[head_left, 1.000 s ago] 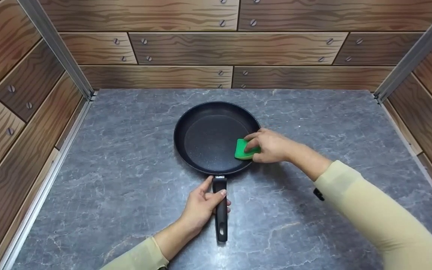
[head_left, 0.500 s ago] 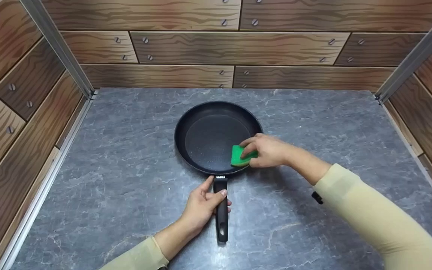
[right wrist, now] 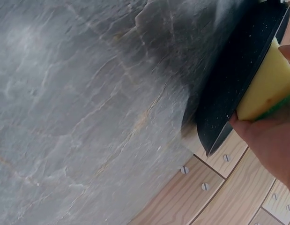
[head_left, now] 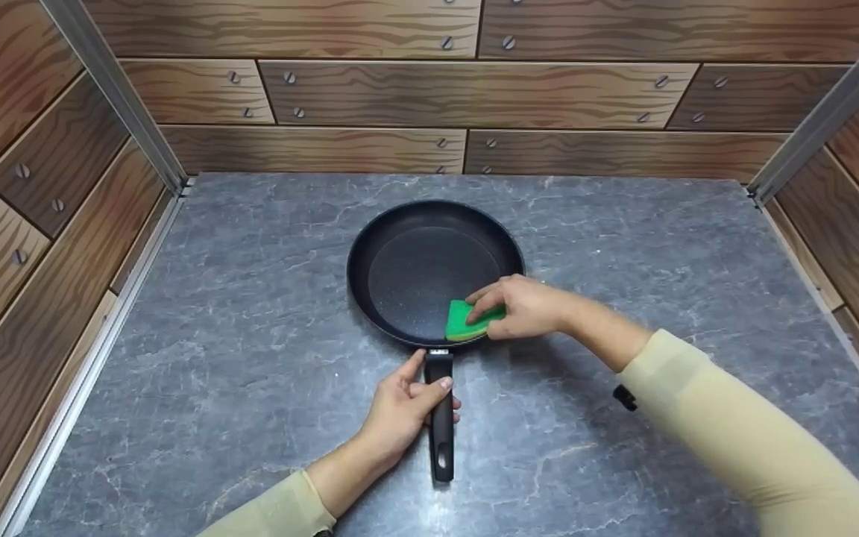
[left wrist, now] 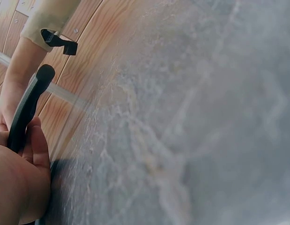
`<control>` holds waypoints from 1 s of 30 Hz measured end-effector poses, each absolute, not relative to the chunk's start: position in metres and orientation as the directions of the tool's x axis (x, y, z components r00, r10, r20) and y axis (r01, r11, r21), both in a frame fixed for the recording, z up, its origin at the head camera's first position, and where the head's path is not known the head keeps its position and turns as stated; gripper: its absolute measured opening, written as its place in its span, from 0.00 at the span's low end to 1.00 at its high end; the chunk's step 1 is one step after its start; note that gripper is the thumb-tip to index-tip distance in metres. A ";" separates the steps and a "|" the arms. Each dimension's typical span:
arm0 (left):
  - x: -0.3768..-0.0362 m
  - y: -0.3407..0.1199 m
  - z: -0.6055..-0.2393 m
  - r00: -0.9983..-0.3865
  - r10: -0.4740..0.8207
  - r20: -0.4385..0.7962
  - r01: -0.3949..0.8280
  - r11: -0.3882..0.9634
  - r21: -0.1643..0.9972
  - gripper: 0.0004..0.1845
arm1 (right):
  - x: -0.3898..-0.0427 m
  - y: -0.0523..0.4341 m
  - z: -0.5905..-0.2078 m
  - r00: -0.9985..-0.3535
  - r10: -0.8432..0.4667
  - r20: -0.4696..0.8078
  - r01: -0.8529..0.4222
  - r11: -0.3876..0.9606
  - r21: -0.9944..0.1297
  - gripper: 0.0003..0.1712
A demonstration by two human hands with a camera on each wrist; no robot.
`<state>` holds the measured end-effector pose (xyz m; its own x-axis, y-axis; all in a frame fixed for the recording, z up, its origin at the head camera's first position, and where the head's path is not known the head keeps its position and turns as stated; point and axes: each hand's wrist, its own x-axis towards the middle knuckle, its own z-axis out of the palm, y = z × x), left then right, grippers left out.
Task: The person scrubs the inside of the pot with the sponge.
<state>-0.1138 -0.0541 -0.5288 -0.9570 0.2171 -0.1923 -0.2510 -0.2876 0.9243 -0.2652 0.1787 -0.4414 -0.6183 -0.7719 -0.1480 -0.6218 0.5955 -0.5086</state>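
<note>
A black frying pan (head_left: 422,261) sits on the grey marbled table, its handle (head_left: 441,440) toward me. My left hand (head_left: 397,412) grips that handle near the pan, thumb on top; the left wrist view shows the fingers under the handle (left wrist: 30,105). In my right hand (head_left: 526,307) is a sponge (head_left: 463,322), green on one face and yellow on the other, pinched between thumb and fingers. It lies against the pan's near right inner wall, close to the handle joint. The right wrist view shows the sponge's yellow side (right wrist: 266,86) at the pan's rim.
Wood-patterned panels (head_left: 467,93) wall the table (head_left: 250,298) at the back and both sides. Metal posts (head_left: 120,97) stand at the back corners. A black clip (head_left: 625,397) hangs from the right sleeve.
My right hand has slid the sponge along the pan's inner wall, from the right side toward me and left, nearer the handle. The left hand and the pan have stayed put.
</note>
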 end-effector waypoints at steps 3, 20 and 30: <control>-0.114 -0.054 -0.528 -0.957 0.220 -0.189 -0.249 -0.289 0.924 0.49 | -0.264 0.175 -0.441 -0.613 -0.774 -0.155 -0.610 0.590 -0.529 0.23; -0.114 -0.055 -0.526 -0.953 0.233 -0.195 -0.257 -0.273 0.927 0.50 | -0.255 0.159 -0.447 -0.614 -0.775 -0.149 -0.574 0.568 -0.590 0.23; -0.114 -0.054 -0.527 -0.956 0.229 -0.184 -0.245 -0.277 0.929 0.48 | -0.252 0.149 -0.449 -0.603 -0.787 -0.131 -0.572 0.541 -0.616 0.23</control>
<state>-0.1141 -0.0543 -0.5273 -0.9559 0.2288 -0.1839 -0.2450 -0.2769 0.9291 -0.2518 0.1488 -0.4491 -0.6034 -0.7867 -0.1306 -0.5721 0.5411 -0.6163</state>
